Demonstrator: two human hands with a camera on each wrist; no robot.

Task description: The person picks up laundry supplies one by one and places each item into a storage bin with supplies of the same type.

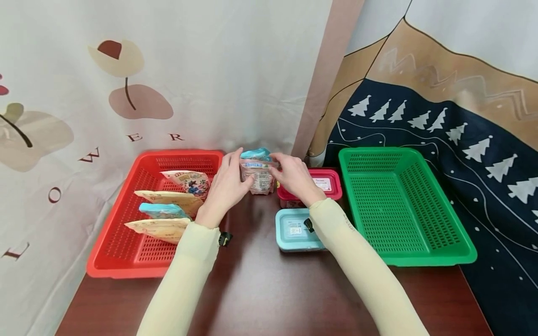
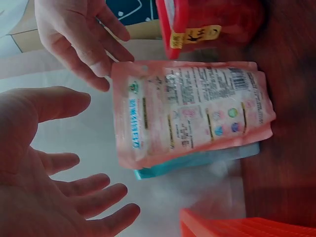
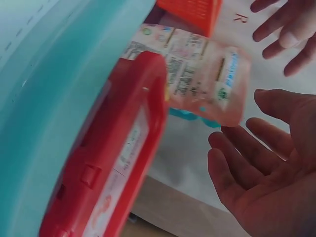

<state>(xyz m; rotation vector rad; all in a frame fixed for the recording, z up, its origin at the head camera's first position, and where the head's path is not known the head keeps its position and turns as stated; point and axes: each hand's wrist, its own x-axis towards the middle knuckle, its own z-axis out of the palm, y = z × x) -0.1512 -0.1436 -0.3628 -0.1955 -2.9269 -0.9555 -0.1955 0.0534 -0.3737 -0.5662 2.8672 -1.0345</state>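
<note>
A pink printed pouch (image 1: 260, 179) stands upright at the back of the table, its text-covered side facing me. Behind it a blue pouch (image 1: 256, 154) shows over its top edge. My left hand (image 1: 227, 184) is at the left of the pouches with fingers spread; in the left wrist view a gap separates it from the pink pouch (image 2: 192, 111). My right hand (image 1: 294, 175) is at the other side, fingers loosely bent. In the right wrist view its fingertips (image 3: 222, 133) are right at the pink pouch's top corner, with the thumb apart.
A red basket (image 1: 113, 259) on the left contains several upright pouches (image 1: 166, 228). Right of the pink pouch sits a red lidded container (image 1: 334, 186), with a light blue lidded box (image 1: 294, 231) in front. Farther right is a green basket (image 1: 395, 210). A curtain (image 1: 227, 84) hangs behind.
</note>
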